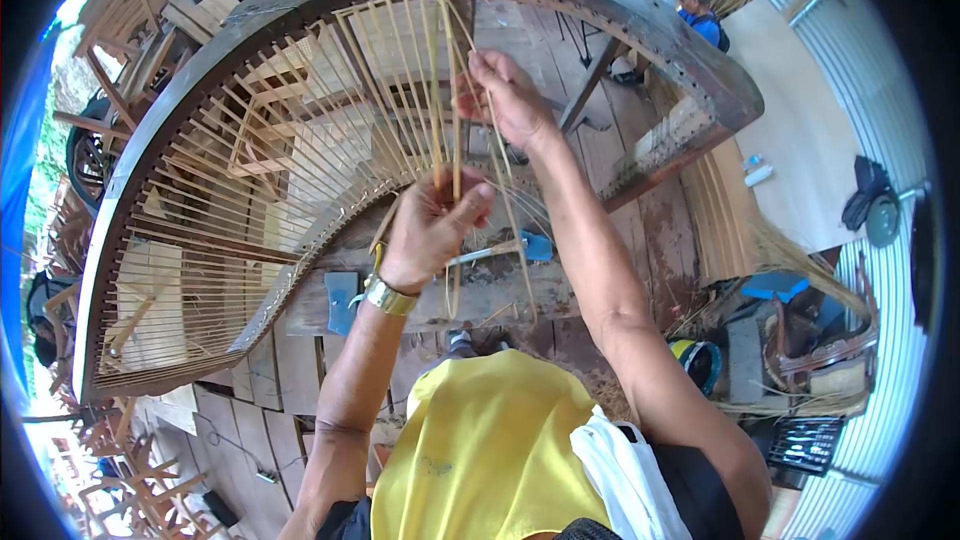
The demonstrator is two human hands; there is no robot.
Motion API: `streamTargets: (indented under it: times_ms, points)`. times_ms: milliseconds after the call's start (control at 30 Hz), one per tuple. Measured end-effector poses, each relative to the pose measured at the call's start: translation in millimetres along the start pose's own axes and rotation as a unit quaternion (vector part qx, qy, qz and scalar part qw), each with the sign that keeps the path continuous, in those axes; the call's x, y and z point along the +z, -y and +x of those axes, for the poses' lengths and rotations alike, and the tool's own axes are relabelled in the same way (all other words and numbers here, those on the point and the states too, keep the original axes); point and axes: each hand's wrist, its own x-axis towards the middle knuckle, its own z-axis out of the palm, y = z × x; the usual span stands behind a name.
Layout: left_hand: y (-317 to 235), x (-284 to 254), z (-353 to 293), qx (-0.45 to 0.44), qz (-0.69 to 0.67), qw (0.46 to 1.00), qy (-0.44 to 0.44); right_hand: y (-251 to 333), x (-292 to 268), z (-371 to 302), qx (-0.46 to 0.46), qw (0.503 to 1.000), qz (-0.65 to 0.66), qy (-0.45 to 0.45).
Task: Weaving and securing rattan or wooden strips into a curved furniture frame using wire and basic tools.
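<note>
A large curved dark wooden frame (190,100) has holes along its rims, with many pale cane strands (250,155) strung across its left part. My left hand (432,225), with a gold watch (390,297) at the wrist, is closed around upright cane strands (437,100) near the frame's inner rim. Up and to the right, my right hand (508,100) pinches a loose cane strand (500,140), which runs up to the outer rim and hangs down in a loop below. The exact grip of the right fingertips is partly hidden.
Below the hands, a bench plank (420,290) carries a blue object (342,302) and a tool with a blue end (537,246). Wooden chair frames (140,490) pile up at the lower left. Another person (705,25) is at the upper right. Cane bundles and a black crate (805,443) lie right.
</note>
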Motion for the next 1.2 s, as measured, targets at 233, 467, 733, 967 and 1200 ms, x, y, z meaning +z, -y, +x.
streamTargets:
  times_ms: [233, 467, 733, 967, 1200]
  points:
    - [-35, -26, 32, 0.017, -0.005, 0.999, 0.047, 45, 57, 51, -0.099, 0.985, -0.097, -0.104]
    - [-35, -60, 52, 0.039, -0.03, 0.997, 0.054, 48, 90, 70, -0.084, 0.959, -0.23, -0.142]
    - [-8, -63, 41, 0.033, -0.012, 0.997, 0.067, 25, 89, 68, -0.075, 0.816, -0.533, -0.212]
    - [-18, -38, 36, 0.028, -0.011, 0.997, 0.067, 31, 86, 63, -0.134, 0.835, -0.496, -0.195]
    - [-23, -35, 40, 0.032, -0.018, 0.998, 0.059, 34, 81, 95, -0.234, 0.884, -0.365, -0.172]
